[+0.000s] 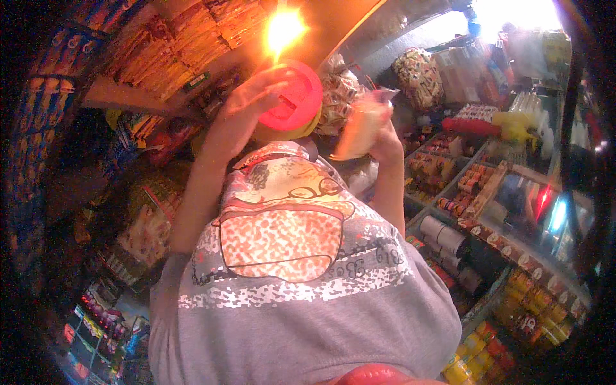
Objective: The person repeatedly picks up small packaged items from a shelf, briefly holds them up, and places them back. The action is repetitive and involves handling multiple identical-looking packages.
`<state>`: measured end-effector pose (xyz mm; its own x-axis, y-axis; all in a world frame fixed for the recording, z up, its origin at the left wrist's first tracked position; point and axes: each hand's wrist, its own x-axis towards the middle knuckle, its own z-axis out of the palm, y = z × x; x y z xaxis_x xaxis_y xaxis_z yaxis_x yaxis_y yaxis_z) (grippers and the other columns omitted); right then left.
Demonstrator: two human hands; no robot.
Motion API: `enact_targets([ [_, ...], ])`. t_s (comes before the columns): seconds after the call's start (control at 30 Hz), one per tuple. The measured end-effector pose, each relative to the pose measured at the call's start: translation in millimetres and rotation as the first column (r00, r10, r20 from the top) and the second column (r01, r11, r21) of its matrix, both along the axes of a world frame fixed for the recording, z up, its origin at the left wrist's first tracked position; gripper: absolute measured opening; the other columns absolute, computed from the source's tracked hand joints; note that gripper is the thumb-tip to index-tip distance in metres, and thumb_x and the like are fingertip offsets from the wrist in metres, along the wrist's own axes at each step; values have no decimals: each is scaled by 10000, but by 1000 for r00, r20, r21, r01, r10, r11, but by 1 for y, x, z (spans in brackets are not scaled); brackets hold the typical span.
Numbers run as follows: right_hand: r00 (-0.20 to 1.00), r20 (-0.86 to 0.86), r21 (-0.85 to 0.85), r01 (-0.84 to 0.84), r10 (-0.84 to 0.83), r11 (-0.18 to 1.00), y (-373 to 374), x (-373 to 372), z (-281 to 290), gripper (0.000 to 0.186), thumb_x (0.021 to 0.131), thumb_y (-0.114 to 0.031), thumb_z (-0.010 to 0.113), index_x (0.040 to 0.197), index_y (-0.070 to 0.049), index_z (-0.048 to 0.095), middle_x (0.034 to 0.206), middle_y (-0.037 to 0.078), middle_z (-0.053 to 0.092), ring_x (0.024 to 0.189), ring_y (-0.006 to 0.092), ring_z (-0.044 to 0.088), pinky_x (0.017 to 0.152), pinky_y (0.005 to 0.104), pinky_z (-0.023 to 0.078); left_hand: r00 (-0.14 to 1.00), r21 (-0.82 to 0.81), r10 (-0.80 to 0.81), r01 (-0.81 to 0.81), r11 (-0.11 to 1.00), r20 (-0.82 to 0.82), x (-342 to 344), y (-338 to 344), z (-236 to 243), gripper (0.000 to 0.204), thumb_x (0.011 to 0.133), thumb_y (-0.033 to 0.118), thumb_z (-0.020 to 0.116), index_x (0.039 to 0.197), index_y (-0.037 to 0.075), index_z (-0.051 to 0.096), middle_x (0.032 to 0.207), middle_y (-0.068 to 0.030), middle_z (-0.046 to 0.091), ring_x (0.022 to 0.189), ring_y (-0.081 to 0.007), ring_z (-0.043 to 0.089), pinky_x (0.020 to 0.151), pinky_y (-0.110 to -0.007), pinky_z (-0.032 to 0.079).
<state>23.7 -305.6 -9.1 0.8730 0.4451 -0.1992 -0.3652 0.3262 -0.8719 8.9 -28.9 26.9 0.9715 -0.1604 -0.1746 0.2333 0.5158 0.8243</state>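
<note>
A round pink-red lid (301, 96) sits over a yellowish container (289, 133), most of which is hidden beneath it. My left hand (260, 96) grips the lid from its left side, with bent fingers reaching over the top. To the right, my right hand (387, 138) is closed around a clear plastic bag (361, 128) with pale orange contents. The bag is tilted and smeared by motion, so what fills it cannot be made out. A gap separates the bag from the lid.
Compartments of small packaged goods (475, 179) line the right side. Stuffed clear bags (418, 77) stand beyond my right hand. Orange packets (186, 45) fill a shelf at the upper left, and blue packets (54, 96) hang at the far left. A bright lamp (284, 29) glares above the lid.
</note>
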Motion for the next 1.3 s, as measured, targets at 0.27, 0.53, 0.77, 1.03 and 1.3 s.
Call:
enact_targets([
  [0.27,923,-211,-794,30,-322,607,-111,-5,-164,337,778,-303,621,937,-7,596,839,65,607,588,152,579,514,268,463,945,657,304,-152,738,-122,-65,91,-58,235,831,142,552,1038,31,561,972,-66,594,788,-144,568,726,-269,462],
  [0.53,897,-227,-745,92,-380,661,-170,30,-229,709,818,-446,500,1301,-11,218,1272,213,341,1094,330,445,872,394,428,768,904,633,-334,266,98,-149,132,-127,244,774,273,634,883,55,610,694,-45,594,617,-131,543,549,-277,434],
  [0.77,982,-181,-944,-160,-48,288,-112,-28,-131,611,828,-384,487,1267,-17,273,1245,186,381,1086,306,456,883,387,416,258,892,890,-362,-271,376,-357,236,-175,196,711,175,666,778,5,595,704,-79,611,671,-209,591,611,-340,457],
  [1.03,816,-428,-882,-471,387,17,-22,-99,-77,503,839,-312,473,1228,-25,336,1215,154,426,1078,278,468,897,379,403,860,760,470,437,-481,-198,-438,298,-267,245,769,266,559,814,27,591,830,-123,617,724,-278,610,609,-422,476],
  [1.3,505,-588,-786,-541,632,-298,52,-103,-31,403,850,-241,460,1189,-32,398,1184,122,472,1069,251,480,911,372,390,654,744,756,492,-452,27,-421,314,-319,269,784,273,510,815,30,622,811,-133,615,750,-310,589,656,-435,448],
])
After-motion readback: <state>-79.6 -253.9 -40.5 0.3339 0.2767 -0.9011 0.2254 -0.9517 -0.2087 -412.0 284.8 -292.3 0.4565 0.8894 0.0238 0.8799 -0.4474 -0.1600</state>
